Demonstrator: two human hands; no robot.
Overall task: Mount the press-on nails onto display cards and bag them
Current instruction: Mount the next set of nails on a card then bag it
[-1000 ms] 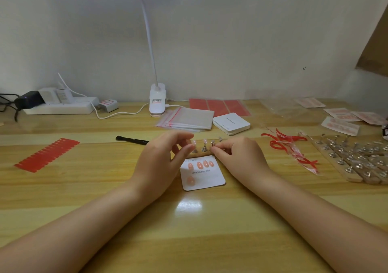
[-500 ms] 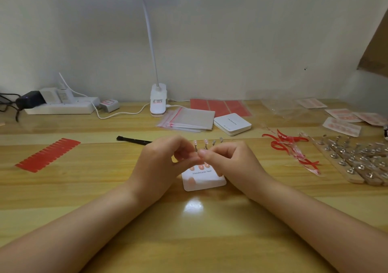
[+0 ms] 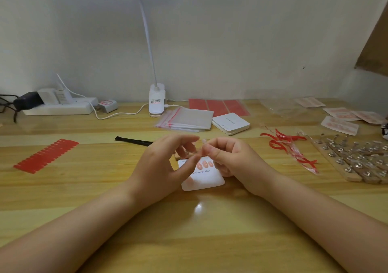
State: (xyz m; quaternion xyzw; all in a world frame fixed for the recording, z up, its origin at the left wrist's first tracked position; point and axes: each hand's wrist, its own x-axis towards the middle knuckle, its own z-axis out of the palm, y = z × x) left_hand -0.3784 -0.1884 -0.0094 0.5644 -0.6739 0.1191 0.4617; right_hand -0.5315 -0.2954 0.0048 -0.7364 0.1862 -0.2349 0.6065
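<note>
Behind hands, bag stack (image 3: 190, 119), lamp (image 3: 156, 100)

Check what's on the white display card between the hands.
On the white square display card: three peach press-on nails in a row above printed "Handmade Nail" text, plus a faint peach patch lower left. The left hand and right hand cover the card's upper corners.

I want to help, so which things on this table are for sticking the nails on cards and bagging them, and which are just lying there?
For the job:
- display card
- small nail pinched in the right hand
- left hand
- clear bags
- stack of blank cards
- wooden strips with nail stands

Just lying about:
- lamp
- power strip
- black tool
</note>
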